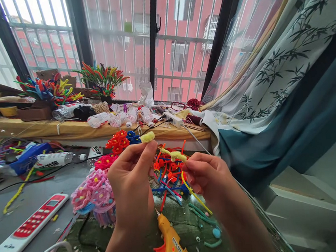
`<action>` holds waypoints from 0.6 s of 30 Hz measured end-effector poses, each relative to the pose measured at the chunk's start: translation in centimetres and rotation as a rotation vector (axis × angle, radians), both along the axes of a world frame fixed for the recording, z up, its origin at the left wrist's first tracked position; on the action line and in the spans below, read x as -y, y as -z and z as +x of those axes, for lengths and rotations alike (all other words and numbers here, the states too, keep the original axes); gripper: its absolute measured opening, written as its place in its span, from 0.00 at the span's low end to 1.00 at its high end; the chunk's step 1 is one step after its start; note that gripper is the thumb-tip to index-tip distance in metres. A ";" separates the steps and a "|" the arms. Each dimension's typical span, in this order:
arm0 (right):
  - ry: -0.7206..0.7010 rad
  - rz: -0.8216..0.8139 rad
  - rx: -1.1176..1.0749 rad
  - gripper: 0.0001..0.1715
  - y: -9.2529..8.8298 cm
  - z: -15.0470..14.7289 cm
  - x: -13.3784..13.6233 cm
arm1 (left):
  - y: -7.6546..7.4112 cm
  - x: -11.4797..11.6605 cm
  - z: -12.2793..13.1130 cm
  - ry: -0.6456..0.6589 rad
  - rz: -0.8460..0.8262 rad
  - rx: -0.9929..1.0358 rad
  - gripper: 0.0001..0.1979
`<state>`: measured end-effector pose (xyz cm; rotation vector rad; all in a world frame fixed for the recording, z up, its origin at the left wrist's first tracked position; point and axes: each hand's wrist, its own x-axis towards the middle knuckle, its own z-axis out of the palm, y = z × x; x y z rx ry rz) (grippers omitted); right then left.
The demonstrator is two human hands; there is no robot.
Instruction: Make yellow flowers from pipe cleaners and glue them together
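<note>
Yellow pipe cleaner (175, 155) is pinched in both grips, left hand (131, 181) and right hand (205, 178) (glue gun (170, 245) lies below them).

The yellow pipe cleaner (174, 154) looked fuzzy and matt, with a soft chenille nap. The orange glue gun (171, 247) was smooth, glossy plastic, as was the white and red remote control (29, 227). The bamboo-print curtain (291, 50) was thin matt cloth, the teal curtain (299, 129) a heavier, smooth weave. Clear plastic bottles (104, 118) shone, and the window bars (177, 42) looked like pale painted metal.
</note>
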<state>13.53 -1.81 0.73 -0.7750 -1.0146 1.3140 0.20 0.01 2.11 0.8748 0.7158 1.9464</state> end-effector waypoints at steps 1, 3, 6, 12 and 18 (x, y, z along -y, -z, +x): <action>-0.003 0.004 0.022 0.10 0.0 0.1 0.0 | 0.0 0.0 0.0 -0.007 0.005 0.001 0.08; -0.017 0.029 0.080 0.12 0.0 0.3 0.0 | 0.0 0.0 0.0 -0.017 0.013 0.002 0.08; 0.032 0.108 0.238 0.09 -0.5 0.5 0.2 | 0.0 0.2 0.1 -0.010 -0.004 -0.008 0.08; 0.309 0.409 0.545 0.13 -0.7 -0.1 0.9 | 0.4 0.4 0.6 0.037 0.013 -0.121 0.07; 0.506 0.584 0.724 0.06 -0.3 -0.2 1.0 | 0.3 -0.1 0.3 -0.014 -0.014 -0.077 0.07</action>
